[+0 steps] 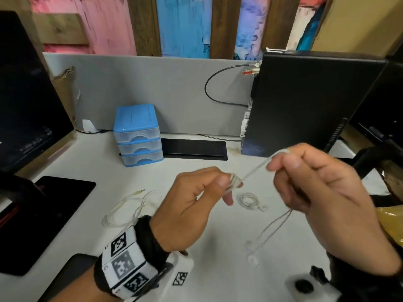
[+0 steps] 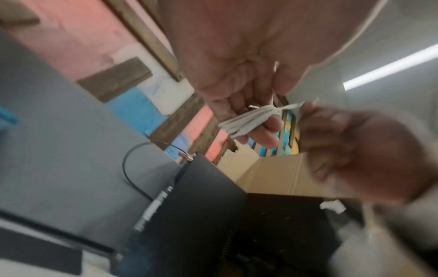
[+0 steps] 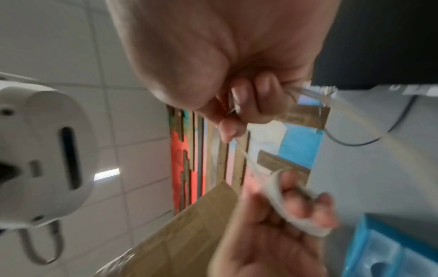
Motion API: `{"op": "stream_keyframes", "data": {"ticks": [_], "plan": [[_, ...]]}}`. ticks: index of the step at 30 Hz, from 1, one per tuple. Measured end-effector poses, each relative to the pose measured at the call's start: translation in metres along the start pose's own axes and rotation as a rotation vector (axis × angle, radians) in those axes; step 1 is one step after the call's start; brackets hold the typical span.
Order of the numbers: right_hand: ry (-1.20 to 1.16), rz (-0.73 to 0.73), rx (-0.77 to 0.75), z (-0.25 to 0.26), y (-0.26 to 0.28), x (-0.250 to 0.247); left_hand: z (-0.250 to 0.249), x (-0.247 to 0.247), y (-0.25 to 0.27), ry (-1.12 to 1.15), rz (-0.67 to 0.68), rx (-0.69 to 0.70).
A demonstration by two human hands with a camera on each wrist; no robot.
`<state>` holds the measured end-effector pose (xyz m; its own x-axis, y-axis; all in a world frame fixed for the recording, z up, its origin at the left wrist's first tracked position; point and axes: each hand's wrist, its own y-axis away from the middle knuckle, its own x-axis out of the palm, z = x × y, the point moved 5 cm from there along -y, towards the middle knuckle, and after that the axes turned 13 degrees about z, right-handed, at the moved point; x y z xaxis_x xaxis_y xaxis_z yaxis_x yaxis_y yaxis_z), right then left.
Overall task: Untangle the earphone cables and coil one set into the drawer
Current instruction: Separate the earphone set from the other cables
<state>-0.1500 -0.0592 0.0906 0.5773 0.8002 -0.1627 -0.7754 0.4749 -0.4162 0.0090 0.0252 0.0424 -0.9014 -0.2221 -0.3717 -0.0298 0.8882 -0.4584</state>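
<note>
A white earphone cable runs taut between my two hands above the desk. Several turns of it are wound around two fingers of my left hand, with the thumb pressing on the coil. My right hand pinches the cable a short way off, up and to the right. The cable's two earbuds dangle below the right hand. A second set lies coiled small on the desk between the hands. A third, loose earphone set lies left of my left wrist. The blue three-drawer box stands shut at the back.
A black computer tower stands at the back right, with a black slab beside the drawer box. A dark monitor is at the left, with black pads below it. A grey partition closes the back of the white desk.
</note>
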Motion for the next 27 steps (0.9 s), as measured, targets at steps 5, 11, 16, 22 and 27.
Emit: {"op": "stream_keyframes", "data": {"ticks": [5,11,16,22,27], "plan": [[0.073,0.055,0.180,-0.070,-0.010,0.004,-0.016,0.000,-0.003,0.705,0.123,-0.016],[0.162,0.550,0.274,-0.081,0.015,0.077,0.003,-0.027,-0.008,0.712,-0.048,-0.028],[0.233,0.579,0.182,-0.037,0.016,0.066,0.014,-0.023,-0.002,0.073,-0.061,-0.074],[0.229,0.024,0.014,-0.028,-0.006,0.010,0.017,0.000,-0.001,0.113,0.091,-0.138],[0.078,-0.051,0.125,-0.078,-0.009,0.016,0.007,0.002,-0.008,0.827,0.075,-0.170]]}}
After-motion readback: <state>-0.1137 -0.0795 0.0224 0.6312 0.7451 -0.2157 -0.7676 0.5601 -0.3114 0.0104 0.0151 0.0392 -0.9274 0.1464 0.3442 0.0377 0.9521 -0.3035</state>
